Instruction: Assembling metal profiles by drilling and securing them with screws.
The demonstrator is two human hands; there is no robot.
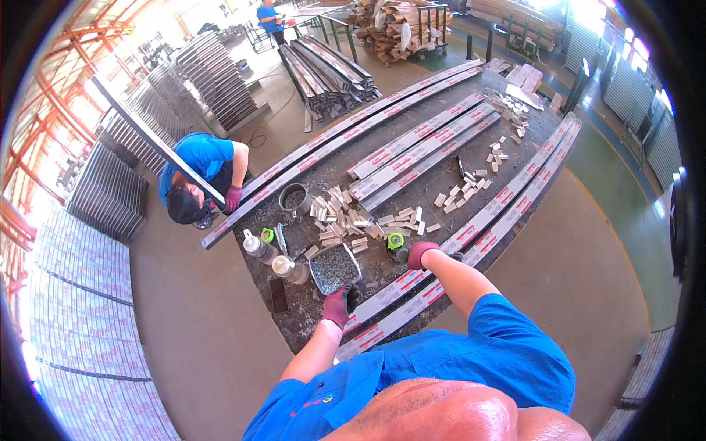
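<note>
My left hand (pixel 339 304), in a maroon glove with dark fingertips, is at the near corner of a grey tray (pixel 335 269) full of small metal screws. Its fingers look curled, and what they hold, if anything, is hidden. My right hand (pixel 422 255), gloved the same way, is closed above the nearest long metal profiles (pixel 471 234), which carry white and red film. Dark shapes show on either side of it, too unclear to name. Just left of that hand lies a green tape measure (pixel 396 240). Small cut metal blocks (pixel 334 213) are heaped beyond the tray.
Two bottles (pixel 290 270), a phone-like dark slab (pixel 279 295) and a round tin (pixel 294 199) stand or lie at the table's left. Shorter profiles (pixel 423 151) lie mid-table. A co-worker in blue (pixel 200 165) bends at the far left edge beside an upright metal bar (pixel 158 140).
</note>
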